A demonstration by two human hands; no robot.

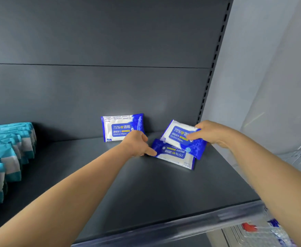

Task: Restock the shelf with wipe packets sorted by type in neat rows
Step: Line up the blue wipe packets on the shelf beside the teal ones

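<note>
Grey shelf (128, 193), left hand (136, 143) pinching flat packet (174, 156), right hand (210, 132) gripping tilted packet (177, 135)

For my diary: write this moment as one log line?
left hand: pinches flat packet | right hand: holds tilted packet | third packet: upright against back panel

A dark grey shelf (146, 193) fills the lower middle of the frame, with a clear plastic strip (164, 227) along its front edge. At the far left, teal-and-white packets (8, 157) stand packed in rows running from front to back. Near the centre, an upright packet (117, 129), blue and white and marked "Alcohol Wipes", stands on its long edge against the back panel (92, 95). Just right of it, a flat packet (174, 155) of the same kind lies face up, its print upside down. A tilted packet (178, 136) overlaps the flat one's far edge.
</note>
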